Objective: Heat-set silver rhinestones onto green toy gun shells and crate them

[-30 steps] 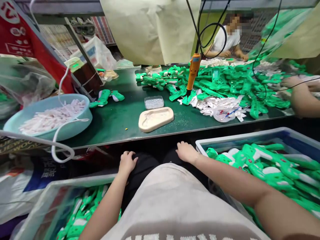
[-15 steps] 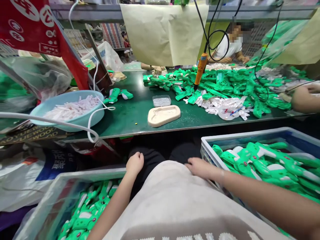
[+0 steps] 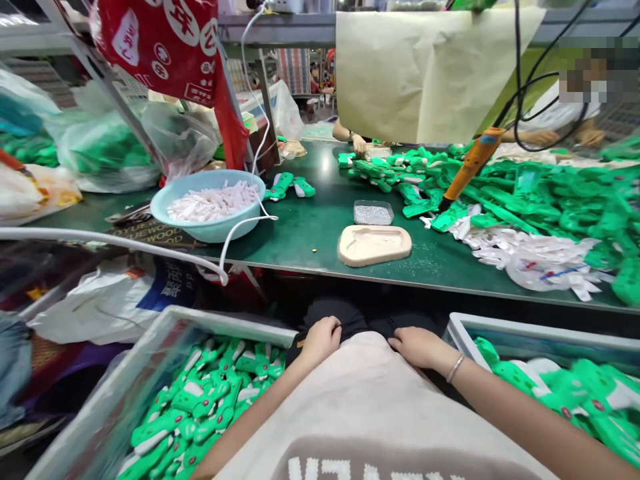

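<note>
- Currently left hand (image 3: 320, 341) loosely curled, empty, on lap; right hand (image 3: 417, 348) open, empty, flat on shirt (image 3: 370, 400)
- Green moulded pieces (image 3: 200, 397) in crate (image 3: 225, 321) at 7 o'clock, long axes mixed

Character 年 is read in white on red banner (image 3: 165, 40), other characters partly legible; "UEWOOD" is printed on dark strip (image 3: 150, 233); "PP" and Chinese characters are seen on blue panel of white sack (image 3: 167, 285); white block letters on shirt (image 3: 365, 460) are cut off, unreadable.
</note>
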Demonstrator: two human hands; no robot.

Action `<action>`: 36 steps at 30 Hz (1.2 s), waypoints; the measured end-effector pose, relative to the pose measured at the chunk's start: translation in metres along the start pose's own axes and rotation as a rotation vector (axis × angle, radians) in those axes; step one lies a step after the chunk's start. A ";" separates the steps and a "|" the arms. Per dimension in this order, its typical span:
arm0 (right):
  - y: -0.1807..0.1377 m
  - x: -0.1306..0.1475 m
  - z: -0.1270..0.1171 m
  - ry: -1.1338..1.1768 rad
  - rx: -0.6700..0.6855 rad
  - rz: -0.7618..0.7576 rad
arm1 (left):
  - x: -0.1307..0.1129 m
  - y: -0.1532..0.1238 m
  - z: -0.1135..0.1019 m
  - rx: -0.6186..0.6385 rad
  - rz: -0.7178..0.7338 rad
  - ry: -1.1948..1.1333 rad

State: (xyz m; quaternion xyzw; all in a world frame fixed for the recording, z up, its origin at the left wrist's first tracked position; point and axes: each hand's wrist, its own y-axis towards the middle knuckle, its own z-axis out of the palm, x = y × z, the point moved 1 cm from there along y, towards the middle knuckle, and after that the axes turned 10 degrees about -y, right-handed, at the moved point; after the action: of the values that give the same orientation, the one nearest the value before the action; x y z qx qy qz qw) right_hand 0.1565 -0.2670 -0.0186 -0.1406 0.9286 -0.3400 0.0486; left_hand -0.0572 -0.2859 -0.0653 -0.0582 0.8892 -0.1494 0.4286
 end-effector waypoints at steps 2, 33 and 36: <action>0.010 -0.004 -0.008 -0.052 0.013 0.017 | 0.009 0.006 -0.011 -0.012 0.033 -0.097; 0.068 0.009 -0.015 -0.057 0.066 -0.125 | 0.119 -0.008 -0.043 -0.411 -0.085 -0.249; 0.082 0.014 -0.017 -0.035 0.062 -0.131 | 0.104 0.003 -0.060 -0.445 0.015 -0.203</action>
State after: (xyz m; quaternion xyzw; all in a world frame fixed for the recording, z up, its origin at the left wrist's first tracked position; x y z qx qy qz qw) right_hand 0.1207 -0.2006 -0.0586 -0.2056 0.9054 -0.3684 0.0469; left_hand -0.1690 -0.2941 -0.1077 -0.1594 0.8530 0.0597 0.4933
